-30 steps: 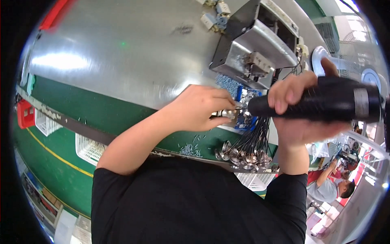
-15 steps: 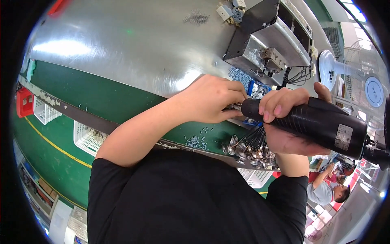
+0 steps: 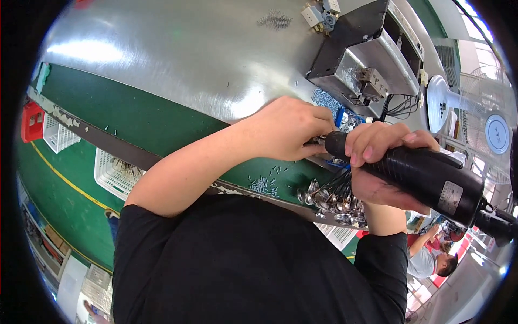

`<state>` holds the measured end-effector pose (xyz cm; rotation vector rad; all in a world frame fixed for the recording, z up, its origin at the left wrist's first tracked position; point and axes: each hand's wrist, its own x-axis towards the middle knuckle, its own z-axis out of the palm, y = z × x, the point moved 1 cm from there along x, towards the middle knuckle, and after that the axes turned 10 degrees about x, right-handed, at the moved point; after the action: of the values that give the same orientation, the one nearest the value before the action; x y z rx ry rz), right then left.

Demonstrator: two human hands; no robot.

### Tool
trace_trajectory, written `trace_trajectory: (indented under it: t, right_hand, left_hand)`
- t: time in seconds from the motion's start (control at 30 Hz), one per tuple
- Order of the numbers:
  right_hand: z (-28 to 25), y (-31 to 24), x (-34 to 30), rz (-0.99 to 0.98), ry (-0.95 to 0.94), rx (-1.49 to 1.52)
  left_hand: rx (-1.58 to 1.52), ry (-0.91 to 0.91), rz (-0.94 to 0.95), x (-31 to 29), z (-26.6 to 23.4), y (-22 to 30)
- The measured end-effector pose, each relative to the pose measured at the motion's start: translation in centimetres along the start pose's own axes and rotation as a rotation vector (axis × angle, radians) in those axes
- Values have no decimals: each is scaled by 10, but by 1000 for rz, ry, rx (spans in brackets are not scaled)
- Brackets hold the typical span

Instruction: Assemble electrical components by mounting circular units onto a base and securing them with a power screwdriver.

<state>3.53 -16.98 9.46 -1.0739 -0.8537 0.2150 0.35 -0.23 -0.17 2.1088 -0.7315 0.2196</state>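
My right hand (image 3: 386,156) is wrapped round a black electric screwdriver (image 3: 426,178), which lies slanted with its cable end at the lower right. The nose of the tool meets the fingertips of my left hand (image 3: 297,129). Those fingers are pinched together at the tip, where a bit of shiny metal shows. Most of that piece is hidden, so its kind cannot be told. Just beyond the hands lie a heap of small screws (image 3: 325,99) and a blue bin (image 3: 350,120) of small metal parts. Round shiny metal parts with dark wires (image 3: 337,202) are bunched below the screwdriver.
A metal bench machine (image 3: 372,59) stands at the far right of the steel tabletop (image 3: 178,54). Loose screws (image 3: 264,186) lie on the green strip along the near edge. White crates (image 3: 116,175) sit on the floor. Another person (image 3: 429,259) works at the right.
My right thumb has come down from its raised position onto the screwdriver. The tool's rear end sits slightly lower. My left hand keeps its pinch; the whole view has shifted a little.
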Motion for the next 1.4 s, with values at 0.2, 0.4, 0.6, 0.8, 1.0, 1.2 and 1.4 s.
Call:
trace_trajectory:
  t: [0.2, 0.4, 0.6, 0.8, 1.0, 1.2, 1.4]
  right_hand:
    - [-2, -12, -2, 99, -24, 116]
    - [-2, -10, -3, 127, -77, 101]
    - [4, -24, 9, 97, 83, 63]
    - [-26, -38, 22, 61, 264, 27]
    - [-37, -46, 16, 293, 177, -255]
    - [-50, -66, 4, 337, 45, -398]
    - [-74, -74, -35, 537, 245, -655]
  left_hand:
    - [-20, 6, 2, 0, 1, -1]
    - [1, 0, -12, -4, 1, -1]
    - [-66, -25, -25, 0, -2, 2]
    - [-11, 124, 70, 6, 1, 5]
    - [10, 258, 209, 2, 5, 19]
    - [25, 210, 122, -3, 16, 33]
    - [67, 154, 71, -4, 13, 36]
